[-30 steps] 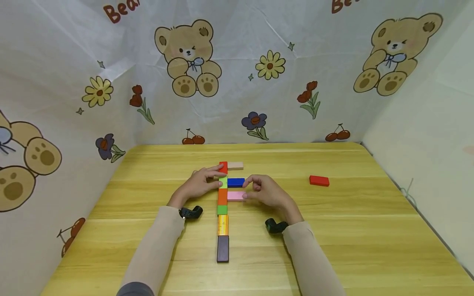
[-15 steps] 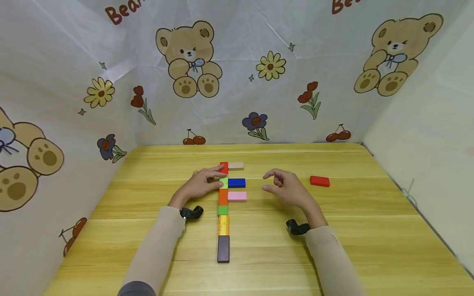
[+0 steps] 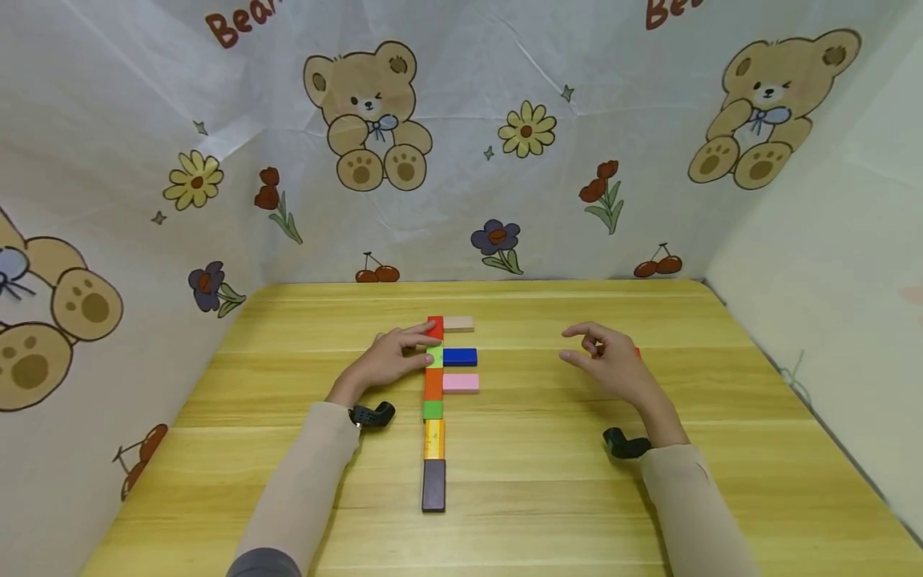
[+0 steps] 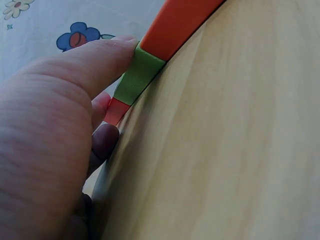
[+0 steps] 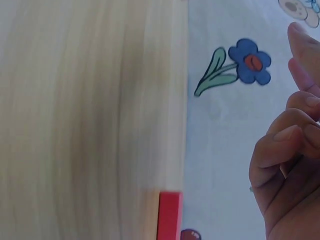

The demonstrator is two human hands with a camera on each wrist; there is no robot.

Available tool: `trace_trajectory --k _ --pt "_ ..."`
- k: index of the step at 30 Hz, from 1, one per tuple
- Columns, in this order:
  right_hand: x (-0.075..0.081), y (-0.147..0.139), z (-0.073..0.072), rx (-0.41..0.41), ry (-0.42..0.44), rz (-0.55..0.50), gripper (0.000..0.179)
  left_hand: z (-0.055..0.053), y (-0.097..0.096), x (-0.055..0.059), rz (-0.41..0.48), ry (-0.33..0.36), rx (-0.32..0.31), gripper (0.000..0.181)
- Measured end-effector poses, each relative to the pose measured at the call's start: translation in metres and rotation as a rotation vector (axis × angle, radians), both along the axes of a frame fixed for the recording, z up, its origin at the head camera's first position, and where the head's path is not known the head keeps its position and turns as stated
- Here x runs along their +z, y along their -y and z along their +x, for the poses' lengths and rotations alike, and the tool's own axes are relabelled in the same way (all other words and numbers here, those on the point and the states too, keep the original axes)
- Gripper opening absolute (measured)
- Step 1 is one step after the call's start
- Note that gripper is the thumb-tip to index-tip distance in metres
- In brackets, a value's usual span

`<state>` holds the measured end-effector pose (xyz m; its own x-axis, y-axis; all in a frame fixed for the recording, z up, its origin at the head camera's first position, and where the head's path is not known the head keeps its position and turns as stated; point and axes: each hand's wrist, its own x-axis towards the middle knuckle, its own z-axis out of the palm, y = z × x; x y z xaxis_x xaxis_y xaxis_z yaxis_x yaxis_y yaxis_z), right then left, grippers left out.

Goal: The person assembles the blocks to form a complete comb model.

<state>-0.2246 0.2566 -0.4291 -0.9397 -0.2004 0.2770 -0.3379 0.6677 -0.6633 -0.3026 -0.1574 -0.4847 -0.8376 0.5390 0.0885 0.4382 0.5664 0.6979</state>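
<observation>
A straight row of wooden blocks runs toward me in the head view: red (image 3: 436, 327), light green (image 3: 437, 353), orange (image 3: 433, 383), green (image 3: 433, 409), yellow (image 3: 435, 439), dark brown (image 3: 433, 486). My left hand (image 3: 382, 359) touches the row at its far end, fingertips at the red block, thumb at the light green one. Beige (image 3: 458, 324), blue (image 3: 460, 357) and pink (image 3: 461, 383) blocks stick out from the row's right side. My right hand (image 3: 609, 365) holds nothing, thumb and index finger apart. Behind it, another red block (image 5: 169, 217) is mostly hidden in the head view.
The wooden table (image 3: 534, 513) ends at the back against a cloth (image 3: 454, 144) printed with bears and flowers. A pale wall (image 3: 851, 320) stands at the right. Each wrist carries a black camera mount (image 3: 626, 445).
My right hand has let go of the pink block and moved right, now covering most of the separate red block. The left hand and the row stay as they were.
</observation>
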Motion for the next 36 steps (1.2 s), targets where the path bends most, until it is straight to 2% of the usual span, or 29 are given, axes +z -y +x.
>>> trace_trajectory --k 5,12,15,21,29,36 --pt "-0.007 -0.025 -0.001 -0.051 -0.012 0.013 0.029 0.001 0.001 0.0 -0.001 0.012 0.003 0.041" --pt "-0.012 -0.056 0.002 -0.122 -0.054 -0.051 0.03 -0.002 -0.001 0.0 -0.021 0.012 0.004 0.038" --pt "-0.014 -0.066 0.002 -0.156 -0.04 -0.089 0.033 -0.002 0.0 0.0 -0.02 0.012 0.006 0.039" --pt "-0.018 -0.085 0.003 -0.206 0.017 -0.105 0.04 0.0 0.001 0.0 -0.011 0.005 0.01 0.04" --pt "-0.025 -0.097 0.001 -0.21 0.122 0.035 0.05 0.003 0.001 0.001 0.0 0.021 0.012 0.041" --pt "-0.028 -0.097 0.0 -0.183 0.208 0.064 0.053 0.001 0.0 0.0 -0.001 0.014 0.003 0.041"
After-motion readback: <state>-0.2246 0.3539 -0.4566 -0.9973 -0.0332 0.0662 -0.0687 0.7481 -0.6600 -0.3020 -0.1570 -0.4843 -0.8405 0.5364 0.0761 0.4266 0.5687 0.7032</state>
